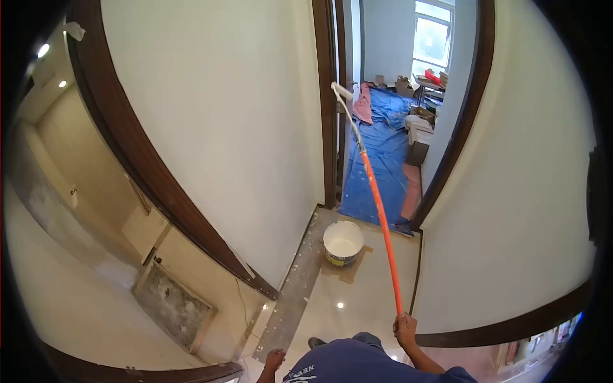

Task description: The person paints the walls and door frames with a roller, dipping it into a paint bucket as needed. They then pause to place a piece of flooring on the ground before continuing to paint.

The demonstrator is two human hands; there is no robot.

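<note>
My right hand [405, 327] is closed around the lower end of a long orange pole. The pole belongs to a paint roller [383, 220], which slants up and away from me. Its white roller head [343, 90] is raised in front of the doorway, near the left door frame. My left hand [274, 359] hangs low at my side, fingers loosely bent and apart, with nothing visible in it. A white paint bucket [343, 242] with pale paint inside stands on the floor ahead, on a piece of brown cardboard [348, 273].
White walls [217, 108] flank the narrow passage. Beyond the dark door frame [454, 153], a blue sheet [380, 182] covers the floor, with cardboard boxes [419, 143] along its right side. Another doorway on the left shows a recessed floor section [172, 306]. Paint specks mark the grey floor strip [290, 300].
</note>
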